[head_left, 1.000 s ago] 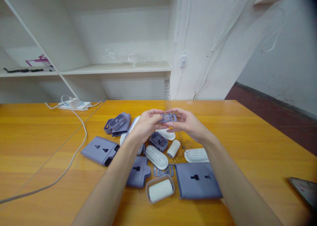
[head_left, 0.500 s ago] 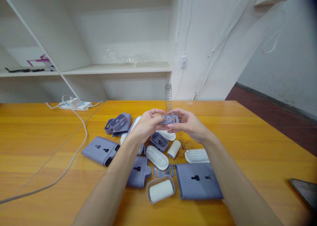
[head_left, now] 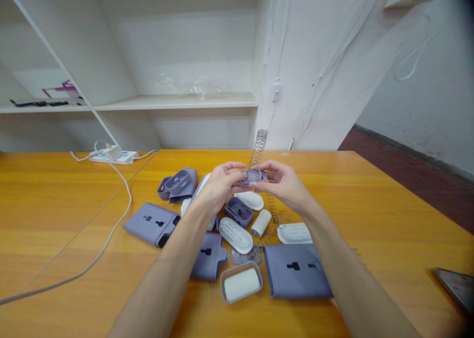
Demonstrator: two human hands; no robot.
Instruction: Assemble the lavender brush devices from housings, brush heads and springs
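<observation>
Between them, my left hand (head_left: 221,184) and my right hand (head_left: 282,181) grip a small purple-grey plastic plate (head_left: 253,176) by its two ends, above the table. A thin coil spring (head_left: 258,148) stands up from the plate, its top leaning right. Below my hands lie a purple-grey oval housing (head_left: 239,211), a white roller (head_left: 261,222) and white bristled oval pads (head_left: 236,235). Another purple-grey plate (head_left: 246,255) lies nearer to me, and loose springs (head_left: 274,212) rest under my right hand.
Flat purple-grey casings (head_left: 298,271) lie on the wooden table (head_left: 400,214), around a clear tray (head_left: 241,300) holding a white block. More oval shells (head_left: 177,181) are at the back left. A power strip (head_left: 114,156) with cables stands far left, a phone (head_left: 456,289) at right.
The spring on the held plate has tipped from upright to leaning right. Both hands still hold the plate, which has tilted slightly. The camera view has shifted a little.
</observation>
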